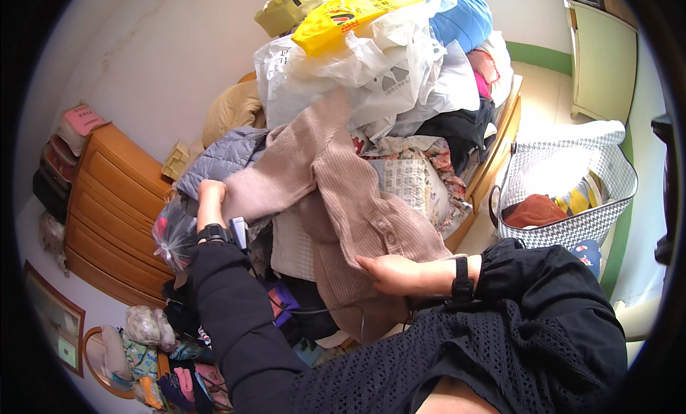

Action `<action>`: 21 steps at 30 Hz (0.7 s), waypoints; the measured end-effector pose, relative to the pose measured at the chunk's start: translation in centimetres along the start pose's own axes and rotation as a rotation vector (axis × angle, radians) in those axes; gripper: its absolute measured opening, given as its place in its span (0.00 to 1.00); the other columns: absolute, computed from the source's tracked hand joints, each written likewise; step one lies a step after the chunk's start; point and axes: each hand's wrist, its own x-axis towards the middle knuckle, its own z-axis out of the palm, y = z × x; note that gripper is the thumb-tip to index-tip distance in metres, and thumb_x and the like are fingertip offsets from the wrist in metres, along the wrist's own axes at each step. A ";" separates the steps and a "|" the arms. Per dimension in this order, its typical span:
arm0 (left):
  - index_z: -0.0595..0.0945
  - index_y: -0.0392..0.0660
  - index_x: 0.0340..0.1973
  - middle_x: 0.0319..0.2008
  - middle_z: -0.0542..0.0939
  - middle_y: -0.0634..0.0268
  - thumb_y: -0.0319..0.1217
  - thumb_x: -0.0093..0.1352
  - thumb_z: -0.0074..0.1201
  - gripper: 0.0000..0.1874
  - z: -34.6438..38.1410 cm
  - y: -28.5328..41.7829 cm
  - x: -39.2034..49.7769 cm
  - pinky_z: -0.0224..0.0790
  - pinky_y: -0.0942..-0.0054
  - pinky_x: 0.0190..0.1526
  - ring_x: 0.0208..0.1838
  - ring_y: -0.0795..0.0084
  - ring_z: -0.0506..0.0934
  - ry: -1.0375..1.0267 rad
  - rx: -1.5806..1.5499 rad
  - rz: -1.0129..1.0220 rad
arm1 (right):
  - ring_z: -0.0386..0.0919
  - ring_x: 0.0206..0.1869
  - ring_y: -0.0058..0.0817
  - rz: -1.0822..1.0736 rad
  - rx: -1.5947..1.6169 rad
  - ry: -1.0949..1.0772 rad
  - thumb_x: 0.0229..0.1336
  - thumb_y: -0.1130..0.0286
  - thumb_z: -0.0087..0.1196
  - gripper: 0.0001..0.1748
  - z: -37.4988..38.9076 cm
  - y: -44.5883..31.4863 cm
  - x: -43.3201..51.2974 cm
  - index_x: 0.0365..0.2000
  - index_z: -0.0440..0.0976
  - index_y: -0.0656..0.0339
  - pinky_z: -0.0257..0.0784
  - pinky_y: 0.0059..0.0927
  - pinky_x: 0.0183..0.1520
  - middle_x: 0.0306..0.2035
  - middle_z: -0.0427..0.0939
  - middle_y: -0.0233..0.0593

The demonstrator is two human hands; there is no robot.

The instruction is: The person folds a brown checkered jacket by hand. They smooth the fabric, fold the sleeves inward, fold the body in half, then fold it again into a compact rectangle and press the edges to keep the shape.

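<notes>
A pinkish-brown knitted cardigan (348, 183) with buttons is stretched between my two hands. My left hand (213, 193) is closed on its edge at the left, beside a grey quilted jacket (222, 154). At the lower right my right hand (394, 273) pinches the cardigan near its button band. Part of the garment hangs down below, towards my body. Beneath it lie a white textured cloth (292, 245) and a patterned pillow (404, 180), both partly covered.
White plastic bags (353, 71) and a yellow bag (348, 17) top the pile at the back. An open houndstooth storage bag (563, 226) holding clothes stands at the right. A wooden headboard (118, 205) is at the left. A thin cable (321, 310) runs below my hands.
</notes>
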 end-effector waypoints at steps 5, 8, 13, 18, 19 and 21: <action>0.84 0.50 0.48 0.44 0.86 0.55 0.38 0.62 0.59 0.18 1.9 8.7 -2.8 0.74 0.57 0.55 0.52 0.52 0.83 0.253 -0.024 0.426 | 0.80 0.41 0.57 -0.024 -0.013 0.028 0.56 0.75 0.54 0.39 0.3 0.3 0.1 0.68 0.58 0.68 0.76 0.51 0.43 0.37 0.81 0.58; 0.84 0.51 0.49 0.44 0.87 0.61 0.41 0.63 0.61 0.20 4.9 15.5 -4.2 0.72 0.57 0.56 0.51 0.56 0.83 0.081 -0.105 0.558 | 0.80 0.41 0.57 -0.020 -0.025 0.021 0.55 0.74 0.55 0.39 0.5 0.5 0.0 0.68 0.57 0.68 0.76 0.51 0.43 0.37 0.81 0.58; 0.82 0.52 0.54 0.48 0.86 0.64 0.47 0.63 0.64 0.26 10.4 23.7 -6.4 0.67 0.55 0.62 0.57 0.59 0.81 -0.050 -0.164 0.535 | 0.81 0.39 0.54 -0.013 -0.080 -0.051 0.58 0.73 0.54 0.39 0.4 0.9 -0.3 0.69 0.55 0.68 0.76 0.48 0.42 0.35 0.80 0.57; 0.82 0.48 0.58 0.53 0.85 0.56 0.46 0.61 0.68 0.31 13.3 27.9 -6.8 0.70 0.60 0.60 0.57 0.55 0.81 -0.205 0.043 0.595 | 0.80 0.37 0.55 -0.002 0.029 -0.058 0.53 0.72 0.59 0.48 0.1 1.7 -0.3 0.72 0.50 0.65 0.76 0.50 0.42 0.33 0.80 0.57; 0.83 0.46 0.56 0.51 0.85 0.55 0.44 0.62 0.68 0.29 13.3 28.3 -6.0 0.71 0.61 0.59 0.55 0.55 0.82 -0.369 0.100 0.643 | 0.80 0.37 0.55 0.017 0.056 -0.086 0.54 0.72 0.59 0.48 0.1 1.8 -0.3 0.72 0.51 0.65 0.76 0.50 0.42 0.33 0.80 0.57; 0.85 0.42 0.52 0.47 0.86 0.52 0.42 0.63 0.67 0.25 13.3 29.0 -4.3 0.74 0.61 0.55 0.51 0.53 0.84 -0.509 -0.046 0.722 | 0.80 0.37 0.55 -0.025 0.061 -0.056 0.54 0.71 0.60 0.49 0.1 2.1 -0.2 0.73 0.48 0.65 0.76 0.50 0.42 0.33 0.80 0.58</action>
